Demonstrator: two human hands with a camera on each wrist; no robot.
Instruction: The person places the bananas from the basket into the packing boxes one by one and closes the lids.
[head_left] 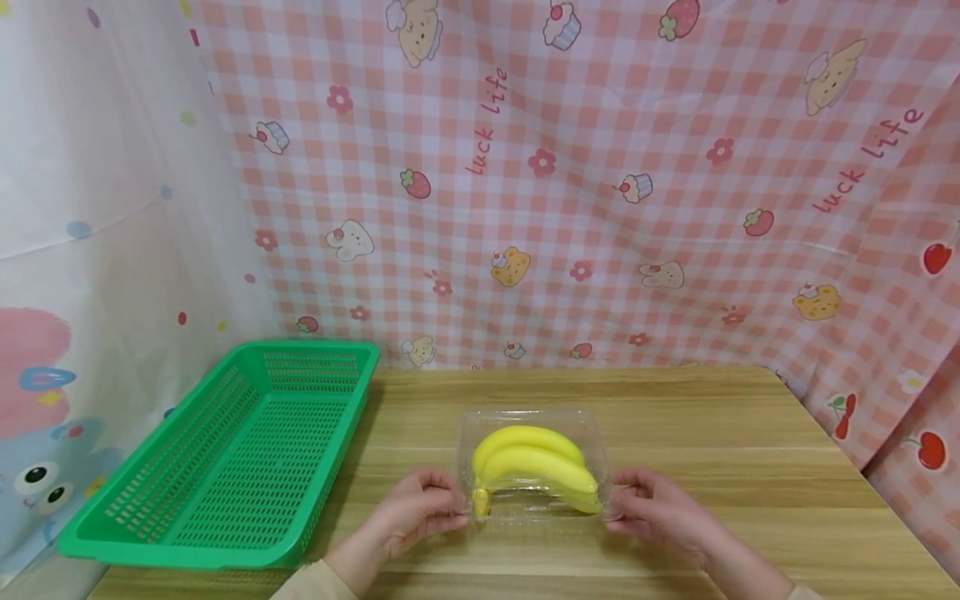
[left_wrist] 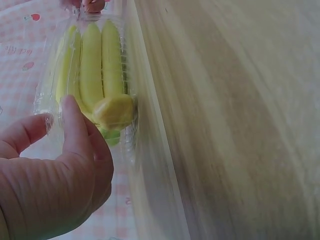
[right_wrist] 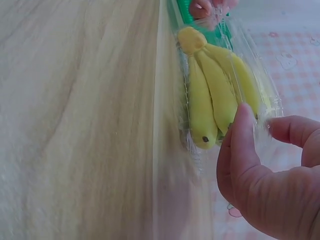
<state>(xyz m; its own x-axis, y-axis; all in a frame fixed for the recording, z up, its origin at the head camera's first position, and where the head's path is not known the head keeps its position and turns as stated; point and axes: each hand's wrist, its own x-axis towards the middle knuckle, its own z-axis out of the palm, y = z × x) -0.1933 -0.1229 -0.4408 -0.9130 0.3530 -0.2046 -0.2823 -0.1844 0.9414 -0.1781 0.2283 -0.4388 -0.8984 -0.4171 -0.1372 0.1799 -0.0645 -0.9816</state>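
Note:
A clear plastic clamshell box (head_left: pixel 528 417) is at the middle front of the table, with a bunch of yellow bananas (head_left: pixel 525 462) inside it. My left hand (head_left: pixel 423 510) pinches the box's near left corner between thumb and fingers. At the near right corner, my right hand (head_left: pixel 660 512) pinches it the same way. The left wrist view shows the bananas' stem end (left_wrist: pixel 114 112) close to the left hand. Dark banana tips (right_wrist: pixel 205 139) lie toward the right hand in the right wrist view. The lid appears to lie over the fruit.
A green plastic basket (head_left: pixel 258 467) with slotted walls stands on the left of the wooden table (head_left: pixel 712 433). Behind the table hangs a pink checked curtain (head_left: pixel 585 217), and a pale printed curtain (head_left: pixel 112 208) hangs at the left.

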